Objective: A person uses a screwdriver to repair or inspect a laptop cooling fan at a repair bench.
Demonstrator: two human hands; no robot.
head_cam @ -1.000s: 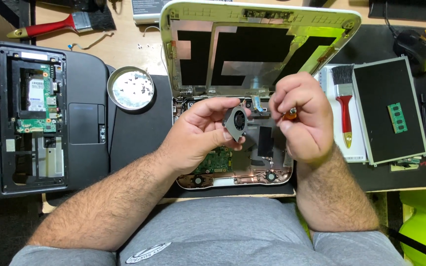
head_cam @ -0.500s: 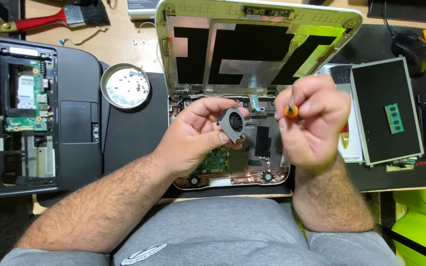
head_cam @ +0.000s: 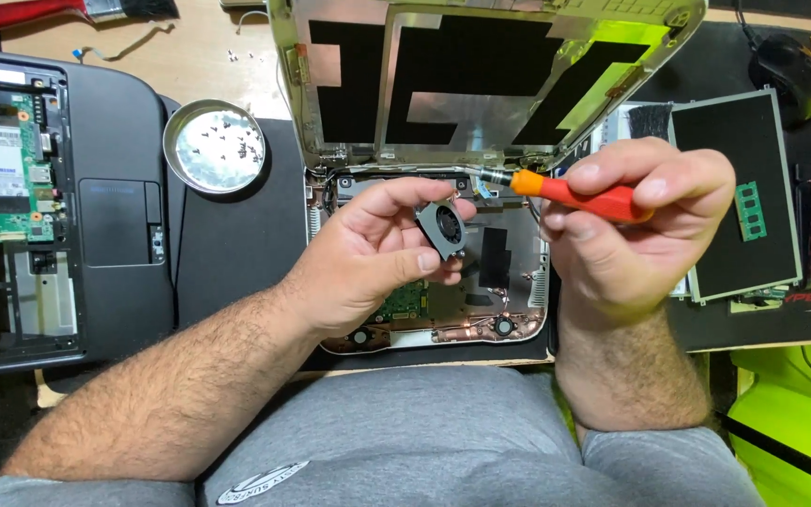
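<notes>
At far left of the frame an opened dark laptop base (head_cam: 58, 207) bears a white rectangular label. A round metal dish (head_cam: 215, 147) of screws sits right of it on the counter (head_cam: 190, 56). At centre the left hand (head_cam: 368, 253) pinches a small dark cooling fan (head_cam: 442, 227), face tilted upward, over the opened laptop chassis (head_cam: 499, 291). The right hand (head_cam: 635, 225) grips an orange-handled screwdriver (head_cam: 574, 194), long axis near horizontal, tip pointing left.

1. A single head-worn camera looks steeply down from above the person's lap onto the workbench.
2. It sits close: forearms fill the lower frame, the opened silver-lidded laptop (head_cam: 481, 103) the centre.
</notes>
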